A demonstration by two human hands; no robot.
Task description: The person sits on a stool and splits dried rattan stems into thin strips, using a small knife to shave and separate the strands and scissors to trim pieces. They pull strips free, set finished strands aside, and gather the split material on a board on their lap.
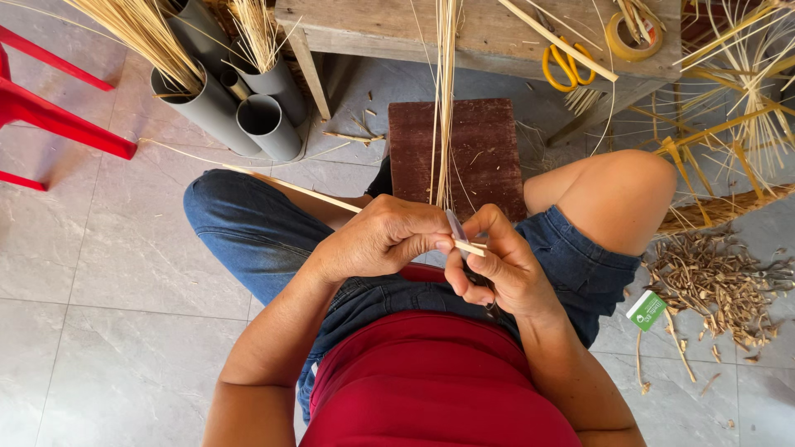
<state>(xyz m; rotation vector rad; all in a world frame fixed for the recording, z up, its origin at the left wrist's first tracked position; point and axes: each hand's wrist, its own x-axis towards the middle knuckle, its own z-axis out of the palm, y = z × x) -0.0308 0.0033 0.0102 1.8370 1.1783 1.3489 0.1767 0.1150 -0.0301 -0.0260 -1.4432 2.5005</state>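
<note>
Left hand: the left hand has its grip closed on a thin pale cane strip, thumb pressed near the strip's end, which steadies it against the blade.
Right hand: the right hand has its grip closed around a small grey-bladed knife, blade upright at the strip's end, set as if to split or pare it.
Cane strip: it runs from the hands back across the left thigh towards the floor, above the lap, so the long end has room.
Wooden block: a dark brown square block stands on the grey tiled floor between the knees, just beyond the hands.
Bench: yellow-handled scissors and a roll of tape lie near the front edge of the wooden bench, within reach.
Pipes: grey plastic pipes beside the bench's left leg hold bundled straw upright.
Scraps: dry shavings are heaped on the floor by the right knee.
</note>
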